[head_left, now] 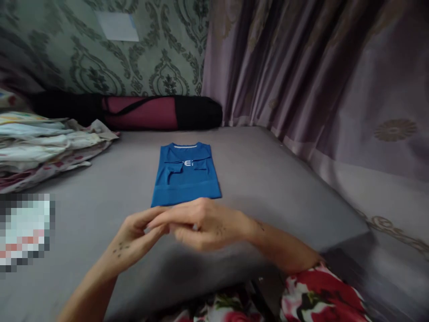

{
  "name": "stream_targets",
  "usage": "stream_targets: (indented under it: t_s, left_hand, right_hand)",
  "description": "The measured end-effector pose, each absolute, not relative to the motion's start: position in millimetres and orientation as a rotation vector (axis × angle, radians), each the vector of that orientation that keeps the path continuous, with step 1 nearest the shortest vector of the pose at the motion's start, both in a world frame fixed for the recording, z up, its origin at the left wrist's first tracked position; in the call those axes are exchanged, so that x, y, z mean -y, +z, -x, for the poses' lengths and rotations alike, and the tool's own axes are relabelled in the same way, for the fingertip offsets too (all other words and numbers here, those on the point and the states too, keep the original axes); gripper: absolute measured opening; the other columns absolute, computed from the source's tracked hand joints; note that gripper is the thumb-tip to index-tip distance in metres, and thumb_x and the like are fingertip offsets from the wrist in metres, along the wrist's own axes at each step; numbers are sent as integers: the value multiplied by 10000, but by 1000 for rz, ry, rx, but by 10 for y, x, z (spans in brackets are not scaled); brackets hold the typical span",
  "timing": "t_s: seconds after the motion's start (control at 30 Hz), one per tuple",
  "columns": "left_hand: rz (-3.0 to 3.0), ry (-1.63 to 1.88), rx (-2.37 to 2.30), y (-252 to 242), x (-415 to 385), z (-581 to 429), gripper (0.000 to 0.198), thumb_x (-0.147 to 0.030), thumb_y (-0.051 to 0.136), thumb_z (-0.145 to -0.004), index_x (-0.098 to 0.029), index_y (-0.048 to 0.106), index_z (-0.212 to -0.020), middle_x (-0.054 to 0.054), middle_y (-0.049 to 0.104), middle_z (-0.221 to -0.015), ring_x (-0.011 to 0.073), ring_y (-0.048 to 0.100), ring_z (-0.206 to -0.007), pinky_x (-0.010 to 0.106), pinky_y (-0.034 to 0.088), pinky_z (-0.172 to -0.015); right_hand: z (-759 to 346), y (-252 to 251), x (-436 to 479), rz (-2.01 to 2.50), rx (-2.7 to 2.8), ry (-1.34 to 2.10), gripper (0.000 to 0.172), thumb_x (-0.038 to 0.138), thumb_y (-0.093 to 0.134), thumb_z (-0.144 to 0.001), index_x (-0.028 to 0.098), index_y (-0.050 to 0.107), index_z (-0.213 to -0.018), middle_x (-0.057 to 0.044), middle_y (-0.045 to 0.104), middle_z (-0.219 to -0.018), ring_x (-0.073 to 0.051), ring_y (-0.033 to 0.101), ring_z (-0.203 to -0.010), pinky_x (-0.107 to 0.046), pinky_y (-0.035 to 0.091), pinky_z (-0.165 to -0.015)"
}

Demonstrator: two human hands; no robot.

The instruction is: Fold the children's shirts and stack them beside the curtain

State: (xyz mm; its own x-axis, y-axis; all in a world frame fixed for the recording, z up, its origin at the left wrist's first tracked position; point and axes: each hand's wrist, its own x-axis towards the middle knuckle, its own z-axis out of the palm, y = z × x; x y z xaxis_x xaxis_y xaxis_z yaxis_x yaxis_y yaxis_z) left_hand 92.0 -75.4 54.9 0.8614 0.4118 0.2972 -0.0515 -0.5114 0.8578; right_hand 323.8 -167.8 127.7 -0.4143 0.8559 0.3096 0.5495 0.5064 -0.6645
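A blue T-shirt (pixel 186 175), folded into a neat rectangle with its collar away from me, lies on the grey bed sheet (pixel 268 179). My two hands meet just in front of its near edge without touching it. My left hand (pixel 134 237) reaches right with its fingers stretched out, and their tips are tucked under my right hand. My right hand (pixel 206 223) lies across them, knuckles up and fingers curled over the left fingertips, slightly smeared by motion. I see no object in either hand.
A pile of folded patterned fabrics (pixel 43 143) sits at the left. A long black and maroon bag (pixel 140 112) lies against the patterned wall at the back. Mauve curtains (pixel 318 80) hang along the right edge of the bed.
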Motion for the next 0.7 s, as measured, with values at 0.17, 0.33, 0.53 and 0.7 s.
stream_targets:
  t_s: [0.17,0.33,0.53,0.7]
  left_hand:
    - [-2458,540,-597,484,216,-1498,251,-347,512,-908,-202,659,-1051,61,667,-996,172,620,-857,258,514,-727]
    - [-2700,422,-531,127,-161,-1381,354,-412,516,-905,-226,586,-1198,92,597,-1258,243,575,-1123,398,462,-976]
    - [-2826,292,-417,49,-380,-1426,349,-405,490,-926,-201,596,-1188,101,608,-1260,242,579,-1144,412,465,-993]
    - [-2910,342,-331,129,-332,-1475,303,-323,414,-952,-192,661,-1070,104,673,-1158,235,602,-1119,410,464,-996]
  right_hand:
    - [-3759,599,1553,1697,2091,203,249,97,459,-912,182,638,-1062,-85,655,-1045,-199,578,-1033,-360,452,-929]
    - [-4166,264,1594,1842,2036,110,226,201,575,-892,172,609,-1113,-114,602,-1178,-236,526,-1113,-409,451,-972]
    - [-4301,179,1637,1831,2081,159,355,297,600,-886,202,569,-1227,-115,574,-1272,-262,515,-1185,-456,457,-996]
    - [-4314,111,1638,1801,2110,77,327,266,473,-949,182,565,-1252,-129,615,-1244,-266,558,-1164,-464,474,-989]
